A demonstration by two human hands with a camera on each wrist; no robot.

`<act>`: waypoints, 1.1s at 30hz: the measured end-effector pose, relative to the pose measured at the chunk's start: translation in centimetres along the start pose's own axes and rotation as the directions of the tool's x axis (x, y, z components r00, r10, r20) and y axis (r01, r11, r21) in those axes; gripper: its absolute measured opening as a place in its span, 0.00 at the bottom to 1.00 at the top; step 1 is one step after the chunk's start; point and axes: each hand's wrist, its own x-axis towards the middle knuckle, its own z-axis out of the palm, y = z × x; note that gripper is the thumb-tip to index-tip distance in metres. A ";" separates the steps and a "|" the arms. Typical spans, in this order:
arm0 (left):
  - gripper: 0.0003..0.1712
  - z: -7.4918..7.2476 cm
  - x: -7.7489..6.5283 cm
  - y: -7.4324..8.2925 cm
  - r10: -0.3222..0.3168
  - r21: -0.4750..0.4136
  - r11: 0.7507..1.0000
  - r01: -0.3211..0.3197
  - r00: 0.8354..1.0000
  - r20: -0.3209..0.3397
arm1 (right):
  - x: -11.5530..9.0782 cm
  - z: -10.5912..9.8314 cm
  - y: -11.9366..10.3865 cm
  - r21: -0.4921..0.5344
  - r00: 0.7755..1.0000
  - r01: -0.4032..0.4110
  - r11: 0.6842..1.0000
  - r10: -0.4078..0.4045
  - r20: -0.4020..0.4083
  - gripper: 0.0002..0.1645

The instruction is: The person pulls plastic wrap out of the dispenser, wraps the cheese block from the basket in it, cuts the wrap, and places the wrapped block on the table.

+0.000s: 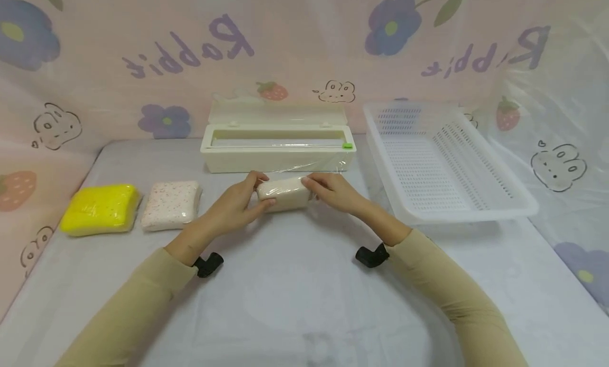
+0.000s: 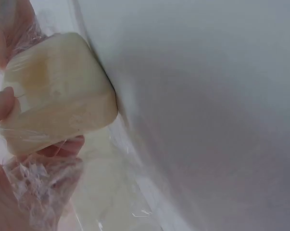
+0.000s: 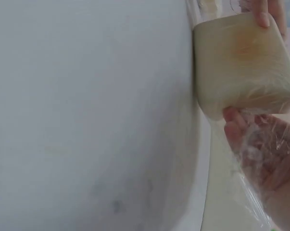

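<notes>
A cream-coloured, bread-like square block (image 1: 284, 195) stands tilted on the table between both hands, with clear cling film over it. My left hand (image 1: 236, 202) grips its left end, thumb on the near side. At the other end, my right hand (image 1: 335, 191) holds the block with its thumb near the top edge. Crumpled film (image 2: 41, 185) lies over the left fingers in the left wrist view. The right wrist view shows loose film (image 3: 265, 149) bunched at the right fingers. A sheet of film stretches back toward the white cling film dispenser (image 1: 280, 159), whose lid is raised.
Left of the hands lie a film-wrapped yellow block (image 1: 100, 209) and a speckled white block (image 1: 171, 205). A white perforated basket (image 1: 452, 216) stands on the right. A green slider (image 1: 347, 145) sits on the dispenser's right end. A patterned curtain (image 1: 295, 49) hangs behind.
</notes>
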 end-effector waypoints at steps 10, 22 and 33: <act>0.21 -0.8 1.5 -0.8 -0.187 -0.094 0.978 0.188 0.982 0.026 | 2.4 0.2 0.2 0.125 0.979 -0.194 0.973 0.199 -0.030 0.26; 0.25 -1.3 3.3 -1.9 -0.373 -0.109 0.914 0.391 0.915 0.151 | 3.9 1.7 0.8 0.151 0.941 -0.319 0.935 0.331 -0.062 0.31; 0.26 -1.5 3.1 -2.8 -0.446 -0.169 0.837 0.520 0.828 0.341 | 3.1 2.6 0.4 0.038 0.917 -0.397 0.917 0.395 0.059 0.32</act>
